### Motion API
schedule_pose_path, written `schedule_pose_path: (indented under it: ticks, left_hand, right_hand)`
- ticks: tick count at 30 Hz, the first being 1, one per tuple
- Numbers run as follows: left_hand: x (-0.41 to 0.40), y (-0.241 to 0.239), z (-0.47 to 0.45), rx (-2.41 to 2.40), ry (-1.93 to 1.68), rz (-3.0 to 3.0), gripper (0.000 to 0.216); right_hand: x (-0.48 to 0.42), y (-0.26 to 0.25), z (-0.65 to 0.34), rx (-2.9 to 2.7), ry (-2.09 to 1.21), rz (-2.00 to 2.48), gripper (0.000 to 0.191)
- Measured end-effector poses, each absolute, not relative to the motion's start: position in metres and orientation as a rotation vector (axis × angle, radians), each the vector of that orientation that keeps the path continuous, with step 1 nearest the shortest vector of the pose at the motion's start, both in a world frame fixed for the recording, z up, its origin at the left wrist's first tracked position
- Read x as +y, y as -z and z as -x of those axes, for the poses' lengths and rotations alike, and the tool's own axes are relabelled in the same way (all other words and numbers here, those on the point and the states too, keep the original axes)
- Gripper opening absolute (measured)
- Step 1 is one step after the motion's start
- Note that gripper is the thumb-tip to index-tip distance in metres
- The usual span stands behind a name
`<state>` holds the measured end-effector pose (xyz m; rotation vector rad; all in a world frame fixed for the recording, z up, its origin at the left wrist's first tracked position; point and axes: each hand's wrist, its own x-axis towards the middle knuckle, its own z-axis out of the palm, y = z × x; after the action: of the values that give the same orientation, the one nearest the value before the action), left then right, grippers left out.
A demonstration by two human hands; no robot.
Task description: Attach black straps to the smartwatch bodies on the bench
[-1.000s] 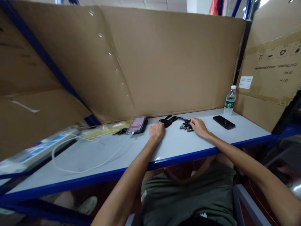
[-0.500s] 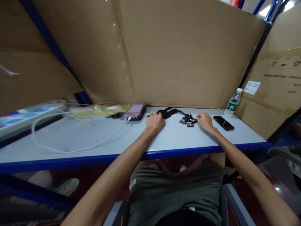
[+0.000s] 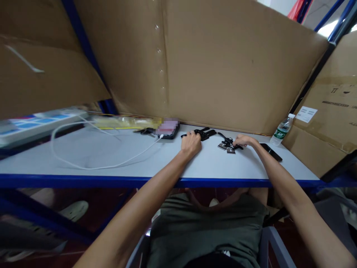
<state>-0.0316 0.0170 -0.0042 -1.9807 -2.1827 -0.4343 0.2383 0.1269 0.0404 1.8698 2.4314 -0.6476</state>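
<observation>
My left hand (image 3: 191,143) rests on the table with curled fingers closed over part of a black, flat-armed, clamp-like object (image 3: 206,134). Its arms stick out to the right of the knuckles, and the part under my fingers is hidden. Further right, my right hand (image 3: 242,140) reaches down with its fingers pinched at a small heap of thin black pieces (image 3: 227,141). Their exact kind is too small to make out. Two dark square tags (image 3: 230,150) with light edges lie at the front of this heap.
A phone (image 3: 272,152) lies partly behind my right forearm, beside a water bottle (image 3: 282,130). On the left are a device in a black case (image 3: 169,130) with a white cable (image 3: 134,160), keys (image 3: 146,131) and a power strip (image 3: 44,124). Cardboard (image 3: 212,67) walls the back.
My right hand has moved in over the black heap and turned downward, its forearm now covering part of the phone. My left hand stays on the black object. The camera view has shifted.
</observation>
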Motion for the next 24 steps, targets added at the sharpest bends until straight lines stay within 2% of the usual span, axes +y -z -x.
schedule_pose_path:
  ticks: [4,10,19,21,24]
  left_hand:
    - [0.02,0.005,0.031,-2.174,0.457,1.992,0.041]
    - [0.02,0.004,0.03,-2.199,0.507,2.004,0.041]
    - [0.02,0.0,0.032,-2.226,0.591,2.012,0.041]
    - [0.021,0.0,0.033,-2.238,0.603,2.014,0.041]
    - [0.024,0.001,0.035,-2.256,0.618,2.017,0.04]
  right_hand:
    - [0.122,-0.044,-0.237,2.434,0.677,-1.878,0.04]
    - [0.117,-0.046,-0.242,2.494,0.612,-1.921,0.027]
    - [0.102,-0.056,-0.263,2.721,0.468,-1.931,0.035]
    - [0.087,-0.055,-0.273,2.786,0.563,-1.877,0.034]
    - [0.053,-0.048,-0.287,2.891,0.909,-1.669,0.037]
